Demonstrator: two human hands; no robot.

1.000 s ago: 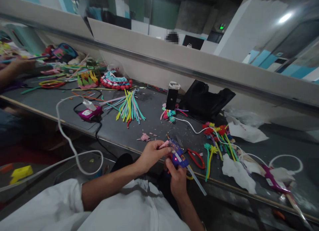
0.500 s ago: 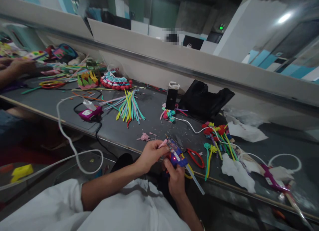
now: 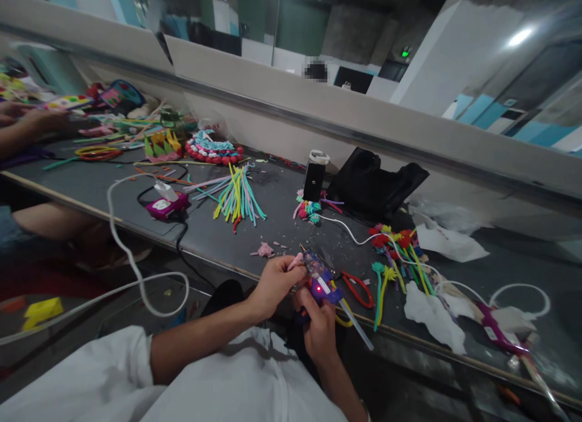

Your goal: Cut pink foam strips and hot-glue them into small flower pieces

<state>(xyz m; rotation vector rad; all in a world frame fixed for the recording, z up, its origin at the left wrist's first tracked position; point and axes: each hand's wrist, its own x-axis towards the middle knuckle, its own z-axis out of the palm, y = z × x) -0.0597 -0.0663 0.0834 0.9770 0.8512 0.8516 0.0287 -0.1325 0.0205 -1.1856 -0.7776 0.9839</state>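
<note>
My right hand (image 3: pixel 318 328) is closed round a blue and purple glue gun (image 3: pixel 321 279) with a red light lit on its side and a clear glue stick (image 3: pixel 357 328) jutting from its back. The gun's tip points up and left at a small pink piece (image 3: pixel 296 262), which my left hand (image 3: pixel 273 284) pinches between fingertips. Both hands hover at the near edge of the grey worktable (image 3: pixel 282 213). Red-handled scissors (image 3: pixel 357 288) lie just right of the gun.
Loose coloured pipe cleaners (image 3: pixel 237 196) lie mid-table, finished pipe-cleaner flowers (image 3: pixel 402 252) to the right. A pink device (image 3: pixel 164 207) with a white cable (image 3: pixel 131 264), a black bag (image 3: pixel 373 182), crumpled tissues (image 3: pixel 431 316) and a second glue gun (image 3: pixel 498 328) are about. Another person's arm (image 3: pixel 27 125) works at far left.
My hands and the glue gun have shifted slightly; the grip stays the same. The other person's arm at far left has moved a little.
</note>
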